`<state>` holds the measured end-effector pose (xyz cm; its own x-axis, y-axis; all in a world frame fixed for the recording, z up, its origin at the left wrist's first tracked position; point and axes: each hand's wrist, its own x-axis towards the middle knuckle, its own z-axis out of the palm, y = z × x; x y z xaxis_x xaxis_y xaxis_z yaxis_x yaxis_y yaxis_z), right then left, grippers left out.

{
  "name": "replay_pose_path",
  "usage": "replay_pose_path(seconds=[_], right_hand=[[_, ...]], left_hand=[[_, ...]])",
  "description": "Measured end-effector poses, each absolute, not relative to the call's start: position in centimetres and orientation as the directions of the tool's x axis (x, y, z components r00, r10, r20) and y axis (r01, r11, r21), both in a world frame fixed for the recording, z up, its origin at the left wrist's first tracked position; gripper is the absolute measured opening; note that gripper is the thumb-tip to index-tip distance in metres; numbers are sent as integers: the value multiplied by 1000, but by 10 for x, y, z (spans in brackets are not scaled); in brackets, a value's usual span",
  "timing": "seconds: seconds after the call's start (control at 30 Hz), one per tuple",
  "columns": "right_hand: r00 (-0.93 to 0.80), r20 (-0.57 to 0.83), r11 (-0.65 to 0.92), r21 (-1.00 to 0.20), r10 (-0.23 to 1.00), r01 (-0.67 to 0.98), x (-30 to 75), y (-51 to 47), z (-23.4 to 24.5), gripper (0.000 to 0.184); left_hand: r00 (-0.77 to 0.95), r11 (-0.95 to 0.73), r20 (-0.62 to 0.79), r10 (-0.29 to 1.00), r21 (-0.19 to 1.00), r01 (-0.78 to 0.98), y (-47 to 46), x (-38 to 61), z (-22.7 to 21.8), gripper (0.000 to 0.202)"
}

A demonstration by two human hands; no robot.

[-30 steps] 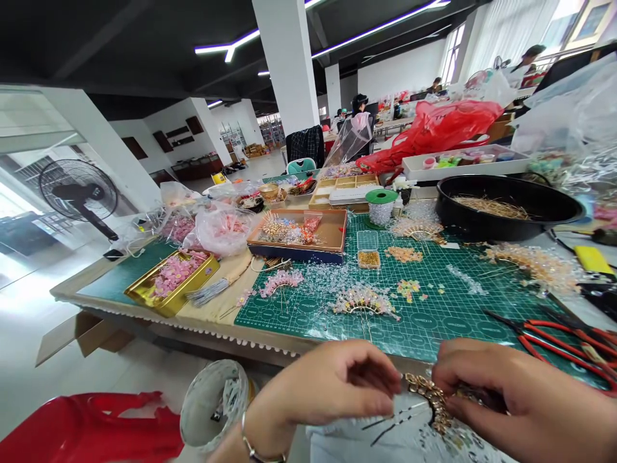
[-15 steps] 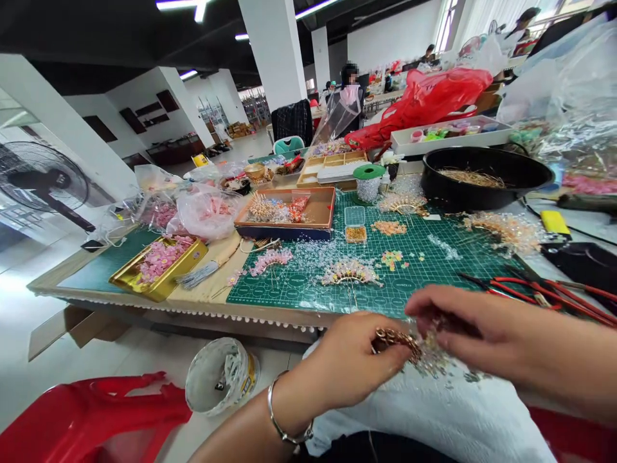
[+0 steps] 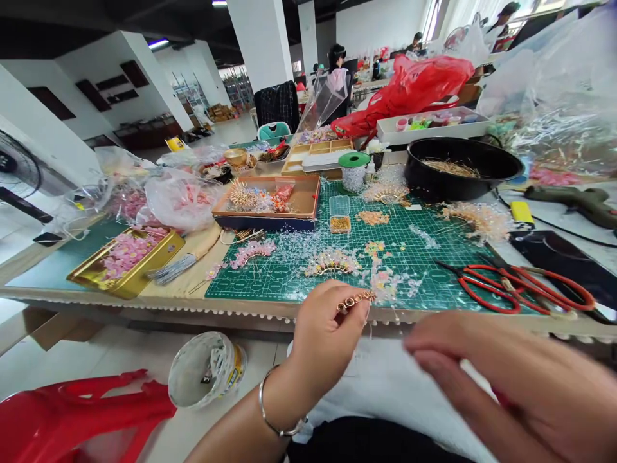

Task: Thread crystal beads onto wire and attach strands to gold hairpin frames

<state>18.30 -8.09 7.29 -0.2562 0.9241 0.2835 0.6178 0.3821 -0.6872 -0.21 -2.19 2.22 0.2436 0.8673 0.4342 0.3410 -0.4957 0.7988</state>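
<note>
My left hand [image 3: 332,331], with a silver bangle on its wrist, pinches a beaded hair ornament by its gold looped base [image 3: 354,300]. A pale spray of clear beads and petals [image 3: 385,283] fans out from it over the near edge of the green cutting mat [image 3: 289,283]. To the right, my right hand [image 3: 496,379] is apart from the ornament and smeared by motion. Its thumb and fingertips are close together; whether anything thin is between them does not show. Beyond lie a finished-looking beaded hair ornament [image 3: 332,262] and a pink one [image 3: 253,253].
Red-handled pliers [image 3: 486,299] and a phone-like black slab [image 3: 554,251] lie at the right. Behind are a black bowl [image 3: 419,170], a bead spool [image 3: 354,173] and a box of beads [image 3: 311,199]. A gold tin [image 3: 130,283] holds pink flowers. Below stands a bucket [image 3: 180,379].
My left hand has lifted and moved left with the ornament, its bead spray now over the mat. My right hand has come away from the ornament, down and toward me. The view has shifted.
</note>
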Motion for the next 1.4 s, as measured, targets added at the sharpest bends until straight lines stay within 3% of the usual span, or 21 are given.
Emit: replay_pose_path(seconds=[0.07,0.17,0.23,0.43,0.57,0.67,0.8,0.93,1.0,1.13,1.2,1.4], right_hand=[[-267,77,231,-757,960,611,172,-78,57,25],[-202,-149,-48,-900,968,434,159,-58,34,30],[-232,-180,-105,-947,956,303,155,-45,25,33],[-340,-201,-170,-978,919,119,157,-34,17,34],[-299,-243,-252,-968,923,11,158,-40,16,39],[-232,-340,-373,-921,911,-115,159,-46,17,34],[-301,-400,-489,-805,865,-336,160,-57,23,31],[-346,-398,-516,-761,850,-393,161,-64,28,31],[-362,-392,-499,-820,846,-278,163,-64,32,29],[-362,-314,-323,-946,878,36,169,-59,40,23],[-301,-288,-301,-954,909,0,169,-56,41,19],[-214,-346,-403,-844,913,-353,166,-55,38,23]], left_hand=[[231,-583,537,811,715,387,-19,-2,19,13],[288,-689,633,718,588,425,-20,-3,14,20],[322,-709,648,690,518,478,-22,-4,11,25],[363,-717,662,656,397,573,-25,-6,6,28],[317,-695,660,681,447,563,-25,-6,6,25],[280,-666,624,729,556,496,-22,-6,7,23],[207,-541,501,840,743,395,-15,-6,10,10],[131,-536,524,842,779,326,-13,-6,15,8],[141,-597,591,795,719,355,-15,-6,16,9],[224,-718,720,657,507,477,-21,-5,15,22],[271,-746,753,599,402,531,-24,-4,12,27],[367,-758,792,488,177,627,-28,0,6,25]])
